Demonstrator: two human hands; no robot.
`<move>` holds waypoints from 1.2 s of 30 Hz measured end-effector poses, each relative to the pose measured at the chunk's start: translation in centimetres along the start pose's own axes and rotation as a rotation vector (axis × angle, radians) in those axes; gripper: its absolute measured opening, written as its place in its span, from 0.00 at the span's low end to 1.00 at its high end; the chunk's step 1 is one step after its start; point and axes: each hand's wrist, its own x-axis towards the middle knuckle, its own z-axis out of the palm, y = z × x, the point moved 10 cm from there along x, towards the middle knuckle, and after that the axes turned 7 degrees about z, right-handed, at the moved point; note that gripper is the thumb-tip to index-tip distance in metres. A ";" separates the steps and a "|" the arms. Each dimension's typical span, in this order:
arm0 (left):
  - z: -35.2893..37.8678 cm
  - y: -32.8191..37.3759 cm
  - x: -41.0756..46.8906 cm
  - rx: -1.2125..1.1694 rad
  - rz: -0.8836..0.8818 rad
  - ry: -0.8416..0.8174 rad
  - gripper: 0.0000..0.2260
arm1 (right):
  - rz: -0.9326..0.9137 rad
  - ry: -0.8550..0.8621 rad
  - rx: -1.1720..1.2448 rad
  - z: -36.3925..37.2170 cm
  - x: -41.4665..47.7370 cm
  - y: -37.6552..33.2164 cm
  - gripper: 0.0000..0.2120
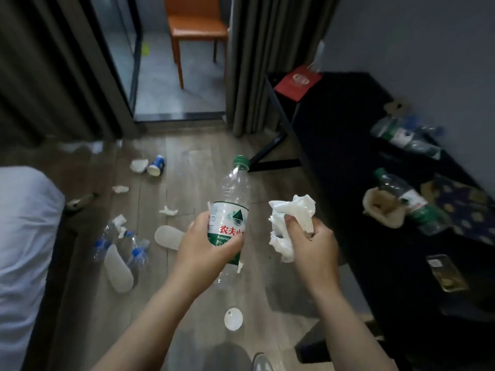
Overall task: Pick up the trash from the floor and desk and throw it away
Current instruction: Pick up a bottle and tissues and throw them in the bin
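**Two hands full, litter across floor and desk**

Two pieces of trash are up off the ground; the rest lies where it fell. At the far left is the bed [24, 236] with its white bedding. On the wooden floor [201, 167] beside it lie blue-capped bottles [139, 253], clear and empty, mixed in with a pair of pale slippers [117, 271] and bits of paper. Further back a paper cup [156, 166] lies on its side just beside a crumpled tissue [139, 165]. More tissue scraps [168, 211] are strewn between there and the person.

In the middle, the left hand [206, 253] holds an empty plastic bottle [233, 199] in the air above the floor. Fingers and thumb are curled round its label, and the green cap tilts up and away. Near it but not touching, the right hand [313, 247] clutches a wad of tissue [292, 218]. The fingers are closed tight on it, and the paper bunches out above and below the fist. Below both hands a small white disc [233, 318] lies on the boards.

Beyond the curtains stands an orange chair [198, 28]. Along the right runs the black desk [348, 156]. A red bag [297, 83] sits at its far end, and crushed bottles [407, 137] are heaped near the wall. A green-capped bottle [409, 199] lies on its side closer in, and a phone [446, 271] lies flat nearest me.
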 end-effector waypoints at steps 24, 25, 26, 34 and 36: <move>16.8 31.4 -49.1 -0.144 0.883 -1.199 0.14 | 0.143 1.571 0.151 -39.7 -66.0 -0.4 0.12; 17.3 31.2 -52.3 -0.143 0.888 -1.257 0.13 | 0.171 1.623 0.155 -39.5 -69.6 0.4 0.11; 17.6 30.9 -55.7 -0.142 0.897 -1.324 0.13 | 0.198 1.676 0.161 -39.2 -73.2 1.1 0.10; 14.7 26.2 -80.6 -0.171 1.004 -1.699 0.14 | 0.446 2.069 0.159 -32.9 -100.2 4.0 0.11; 13.3 24.5 -85.7 -0.175 1.017 -1.786 0.14 | 0.501 2.154 0.155 -30.4 -105.4 3.9 0.11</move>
